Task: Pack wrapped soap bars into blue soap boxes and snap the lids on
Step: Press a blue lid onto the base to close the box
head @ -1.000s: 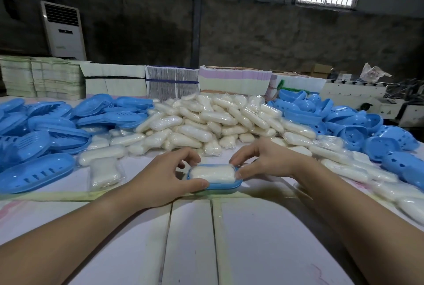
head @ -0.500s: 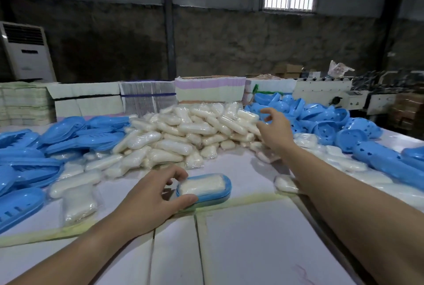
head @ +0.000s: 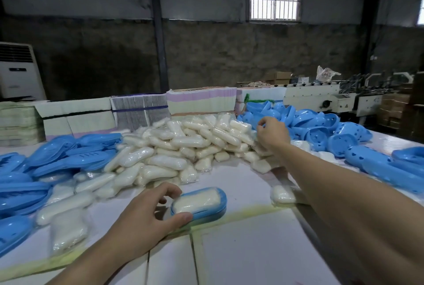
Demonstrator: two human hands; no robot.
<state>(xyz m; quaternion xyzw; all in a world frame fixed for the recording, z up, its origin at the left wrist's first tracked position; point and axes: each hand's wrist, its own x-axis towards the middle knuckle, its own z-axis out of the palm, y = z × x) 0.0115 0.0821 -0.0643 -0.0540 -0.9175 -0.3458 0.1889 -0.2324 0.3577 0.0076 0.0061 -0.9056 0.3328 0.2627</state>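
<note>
1. Fingers of your left hand (head: 140,220) are curled round the near end of the blue soap box (head: 202,210), thumb (head: 181,217) pressed on its front edge, steadying it on the table (head: 241,250); a wrapped soap bar (head: 197,201) already lies in it, no lid on.
2. Your right hand (head: 271,132) is far out at the seam between the soap pile (head: 179,145) and the heap of blue lids (head: 321,128), fingers bent down onto something there (whether they have pinched a lid or only touch it, you cannot tell).
3. Judged from this, you are at the lid-fetching step: bar seated, cover wanted.
4. Next calls for one lid lifted free of its neighbours, carried back over the box, lined up end to end, then pressed until it snaps.
5. Room: bare table lies near you; a stray bar (head: 282,194) sits just beside your right forearm, so carry the lid above it.
6. Left stays crowded with blue trays (head: 57,158).
</note>
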